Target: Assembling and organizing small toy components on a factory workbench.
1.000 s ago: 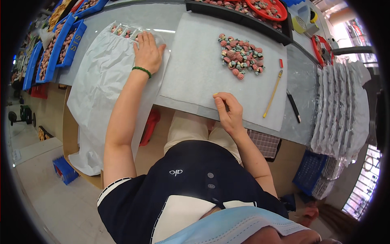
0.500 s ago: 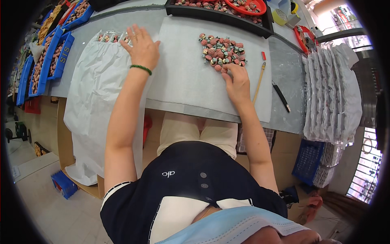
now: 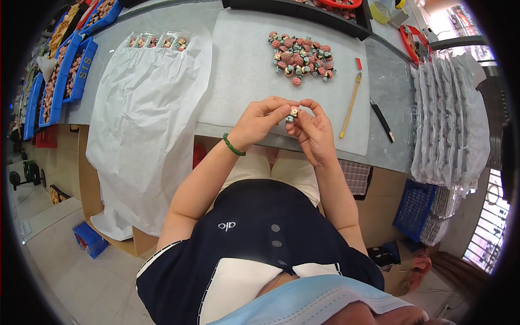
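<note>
A small painted figurine (image 3: 292, 114) with a pink top, pale face and grey-green base is pinched between my two hands, above the near edge of the white sheet (image 3: 238, 70). My left hand (image 3: 265, 119), with a green bead bracelet on its wrist, grips it from the left by thumb and forefinger. From the other side the fingers of my right hand (image 3: 313, 130) close on it. Just beyond lies a loose pile of similar figurines (image 3: 300, 57). At the left, several figurines (image 3: 157, 42) sit in a row along the top of white wrapping sheeting (image 3: 146, 97).
A yellow brush (image 3: 351, 105), a red cap (image 3: 358, 64) and a black pen-like tool (image 3: 382, 122) lie right of the pile. Stacked plastic trays (image 3: 449, 119) stand at the right edge. Blue bins (image 3: 81, 70) line the left; a black tray (image 3: 298, 13) sits at the back.
My left hand has moved right from the row of figurines, uncovering it. My right hand has drawn back from the pile with one figurine, and both hands now meet on it.
</note>
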The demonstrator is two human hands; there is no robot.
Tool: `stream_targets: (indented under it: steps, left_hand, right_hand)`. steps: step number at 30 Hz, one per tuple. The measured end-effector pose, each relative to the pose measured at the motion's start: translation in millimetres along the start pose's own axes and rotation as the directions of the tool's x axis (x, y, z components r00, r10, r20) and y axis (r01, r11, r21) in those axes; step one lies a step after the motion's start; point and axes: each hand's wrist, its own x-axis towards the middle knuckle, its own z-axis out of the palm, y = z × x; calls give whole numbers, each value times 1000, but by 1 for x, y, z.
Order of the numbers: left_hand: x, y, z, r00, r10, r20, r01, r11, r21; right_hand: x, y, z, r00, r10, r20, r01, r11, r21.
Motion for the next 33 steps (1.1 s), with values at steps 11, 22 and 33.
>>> stream_targets:
  steps: [11, 22, 33]
  left_hand:
    - [-7, -9, 2, 981, -65, -184, 29, 981, -191]
    - [-5, -21, -8, 983, -131, -129, 71, 917, -392]
    - [-11, -11, -15, 972, -193, -133, 104, 863, -494]
  right_hand:
    - [-7, 26, 6, 976, -161, -145, 132, 972, -194]
    - [5, 34, 0, 729, -660, 182, 510, 345, -788]
    - [48, -6, 1, 759, -640, 122, 346, 237, -908]
